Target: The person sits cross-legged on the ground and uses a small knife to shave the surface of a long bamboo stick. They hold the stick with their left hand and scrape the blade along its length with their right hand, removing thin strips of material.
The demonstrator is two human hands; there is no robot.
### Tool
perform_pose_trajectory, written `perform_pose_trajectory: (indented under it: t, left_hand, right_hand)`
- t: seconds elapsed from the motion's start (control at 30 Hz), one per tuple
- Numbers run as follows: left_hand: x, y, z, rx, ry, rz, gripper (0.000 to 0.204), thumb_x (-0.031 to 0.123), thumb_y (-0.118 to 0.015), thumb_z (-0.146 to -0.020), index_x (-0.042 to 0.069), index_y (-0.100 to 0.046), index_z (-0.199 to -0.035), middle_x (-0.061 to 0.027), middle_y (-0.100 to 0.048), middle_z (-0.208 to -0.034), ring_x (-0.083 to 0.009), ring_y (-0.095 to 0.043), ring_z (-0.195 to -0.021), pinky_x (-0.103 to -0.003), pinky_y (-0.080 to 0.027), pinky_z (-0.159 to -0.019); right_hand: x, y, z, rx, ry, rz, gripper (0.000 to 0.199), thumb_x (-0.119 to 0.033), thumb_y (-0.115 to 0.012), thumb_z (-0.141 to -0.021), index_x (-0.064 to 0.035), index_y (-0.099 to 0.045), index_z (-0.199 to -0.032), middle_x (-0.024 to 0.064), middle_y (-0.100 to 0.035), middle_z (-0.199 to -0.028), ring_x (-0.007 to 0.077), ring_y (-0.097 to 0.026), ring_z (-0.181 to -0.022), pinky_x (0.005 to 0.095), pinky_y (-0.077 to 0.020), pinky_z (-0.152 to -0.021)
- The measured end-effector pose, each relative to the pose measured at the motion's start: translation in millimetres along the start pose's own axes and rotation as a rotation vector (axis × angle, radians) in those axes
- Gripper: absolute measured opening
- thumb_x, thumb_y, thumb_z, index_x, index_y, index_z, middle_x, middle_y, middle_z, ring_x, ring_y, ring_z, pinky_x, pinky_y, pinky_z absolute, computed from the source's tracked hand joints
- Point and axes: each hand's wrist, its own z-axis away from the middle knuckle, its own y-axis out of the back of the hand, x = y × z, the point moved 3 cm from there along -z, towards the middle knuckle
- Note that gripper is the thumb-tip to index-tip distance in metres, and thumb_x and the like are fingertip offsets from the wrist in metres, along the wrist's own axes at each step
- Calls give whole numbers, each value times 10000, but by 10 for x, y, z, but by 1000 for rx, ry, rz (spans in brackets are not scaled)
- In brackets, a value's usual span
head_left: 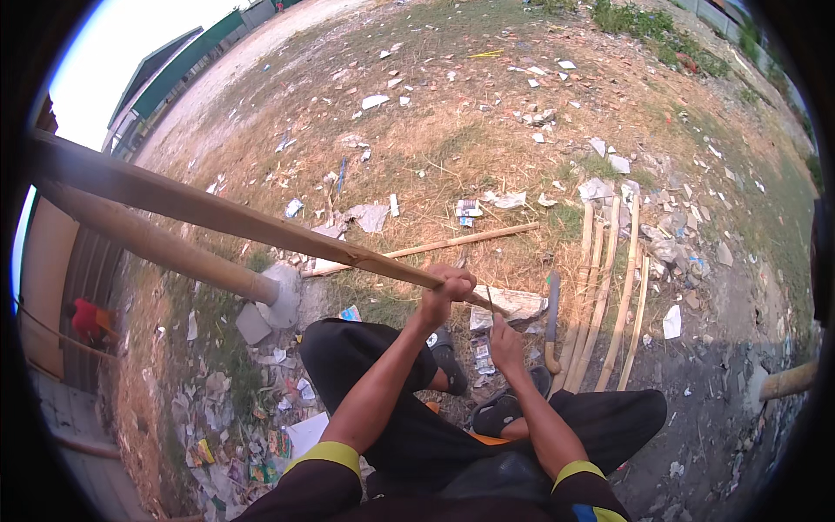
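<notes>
A long split bamboo piece (261, 224) slants down from the upper left toward my feet. My left hand (448, 285) is closed around it near its lower end. That end lies by a pale, flat-looking block (515, 302) on the ground. My right hand (506, 344) is closed on a thin-bladed knife (490, 298), its blade up beside the bamboo's end; the handle is mostly hidden in my fingers. To the right of that hand, a machete (552, 313) with a curved wooden handle lies on the ground. Shoes (500, 411) and bent knees are close below both hands.
Several bamboo strips (613, 287) lie side by side at the right. A bamboo stick (470, 239) lies crosswise ahead. Thick bamboo posts (174, 239) with pale bases stand at left and right. Litter and rubble cover the ground. A person in red (85, 320) is far left.
</notes>
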Motion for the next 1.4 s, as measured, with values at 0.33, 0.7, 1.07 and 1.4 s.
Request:
perform_pose_trajectory:
  t: [0.33,0.7,1.07,1.4]
  left_hand:
    - [134,-108,-50,9,-47,-30,323,226,-500,-741,-4,-415,-531,10,-337,-486,-98,-286,-468,-299,-236,-453]
    - [56,-11,-54,-4,-32,103,284,188,-488,-735,-4,-439,-532,6,-344,-487,-78,-260,-466,-285,-206,-442]
    - [65,-124,-80,-66,-80,138,363,170,-485,-750,56,-257,-492,-6,-250,-464,-99,-199,-433,-302,-150,-430]
    - [20,-60,-110,-68,-103,222,369,157,-469,-779,110,-230,-502,12,-209,-460,-109,-172,-440,-315,-181,-461]
  right_hand:
    - [178,-93,-41,16,-101,-26,648,-425,-284,-1002,72,-596,-727,299,-596,-724,489,-575,-760,563,-394,-683]
    - [169,-137,-76,-12,-127,-24,549,-367,-335,-1007,83,-581,-810,304,-579,-729,501,-540,-728,568,-374,-660]
    - [3,33,-41,1,-60,-7,648,-414,-286,-1009,62,-621,-727,293,-619,-769,481,-590,-811,552,-435,-778]
    - [-166,38,-11,81,78,-146,540,-382,-343,-1001,25,-636,-801,291,-598,-685,479,-601,-703,534,-489,-704]
